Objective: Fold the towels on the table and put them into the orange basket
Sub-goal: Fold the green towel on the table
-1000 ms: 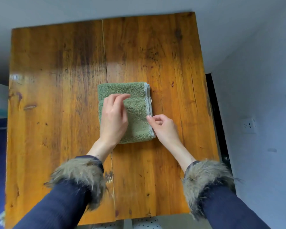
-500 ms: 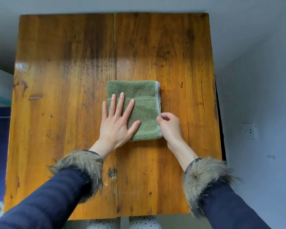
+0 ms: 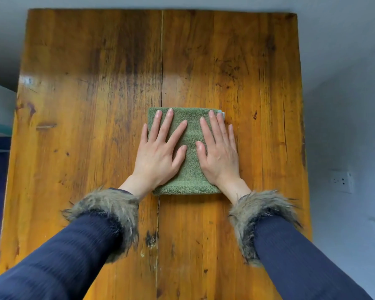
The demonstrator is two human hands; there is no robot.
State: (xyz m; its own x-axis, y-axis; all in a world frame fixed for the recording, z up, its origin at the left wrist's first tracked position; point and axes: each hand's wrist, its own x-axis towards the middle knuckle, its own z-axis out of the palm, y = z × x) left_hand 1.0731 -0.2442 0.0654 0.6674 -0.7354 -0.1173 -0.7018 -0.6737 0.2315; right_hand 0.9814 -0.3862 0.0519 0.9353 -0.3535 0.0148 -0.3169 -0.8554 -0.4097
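right hand [image 3: 220, 154] let go of the edge, now both it and left hand [image 3: 158, 154] press flat, fingers straight, on the folded towel [image 3: 191, 169]. basket's next i guess.

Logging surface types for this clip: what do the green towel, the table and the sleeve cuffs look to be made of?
Green towel: looks like terry cloth, matte, with a looped nubby pile and a flat woven band.
Table: wooden planks, glossy amber varnish; grain, dark stains, a centre seam and glare show.
Sleeve cuffs: shaggy brown-grey fur trim, likely faux, on dark ribbed knit sleeves.
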